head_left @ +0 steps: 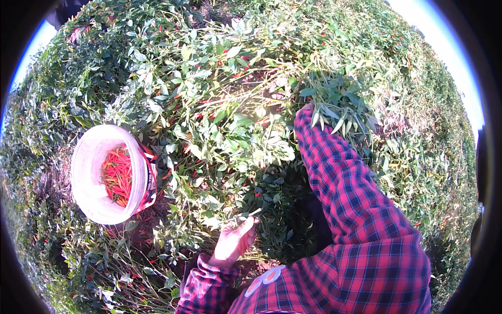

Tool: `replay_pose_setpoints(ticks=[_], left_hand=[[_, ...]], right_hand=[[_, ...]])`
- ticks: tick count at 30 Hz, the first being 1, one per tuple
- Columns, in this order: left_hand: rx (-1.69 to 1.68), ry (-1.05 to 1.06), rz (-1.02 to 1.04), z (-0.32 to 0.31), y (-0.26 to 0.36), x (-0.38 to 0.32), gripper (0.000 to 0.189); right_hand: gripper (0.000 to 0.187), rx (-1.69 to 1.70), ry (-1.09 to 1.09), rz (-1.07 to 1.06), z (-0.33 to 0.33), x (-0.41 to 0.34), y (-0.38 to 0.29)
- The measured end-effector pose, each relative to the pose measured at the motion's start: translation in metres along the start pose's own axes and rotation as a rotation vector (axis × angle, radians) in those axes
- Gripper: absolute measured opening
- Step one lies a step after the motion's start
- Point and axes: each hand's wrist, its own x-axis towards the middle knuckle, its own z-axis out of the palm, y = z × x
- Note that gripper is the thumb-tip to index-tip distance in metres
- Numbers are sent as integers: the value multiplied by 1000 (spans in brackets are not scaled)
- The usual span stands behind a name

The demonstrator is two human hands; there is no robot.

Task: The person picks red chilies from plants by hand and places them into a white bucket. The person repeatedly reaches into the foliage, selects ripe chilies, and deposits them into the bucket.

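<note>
My left hand (234,240) is at the lower middle, its fingers curled and its thumb pressed against a leafy chili plant sprig (251,214). Whether the pale green tip there is a pod or a leaf is unclear. With the right arm stretched forward, my right hand (308,107) reaches into a chili plant and is mostly hidden by foliage. Only a small part of it shows past the plaid cuff. Over that forearm hangs a branch with several pale green chili peppers (339,125). Red chili peppers (117,175) lie inside a white plastic bucket (88,176) to the left.
The bucket leans toward me among the plants and bears printing on its outside. Dense chili plants (235,137) with scattered red pods surround me. Bent stems (251,88) lie ahead. A dark shape (64,13), not clearly identifiable, stands at the upper left edge.
</note>
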Motion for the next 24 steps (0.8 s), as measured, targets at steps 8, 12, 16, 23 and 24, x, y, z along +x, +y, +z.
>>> replay_pose_setpoints(ticks=[8,12,16,23,24], left_hand=[[-54,-18,-26,-5,2,1,22],[-80,-53,7,-10,-4,7,18],[-12,1,17,-9,-5,10,17],[-39,-20,-22,-12,-15,19,21],[-19,19,-30,-4,-11,16,21]], right_hand=[[22,256,111,87,8,4,14],[22,371,147,122,11,-1,26],[22,463,182,139,14,0,33],[23,586,236,136,27,-9,44],[23,601,240,132,28,-10,46]])
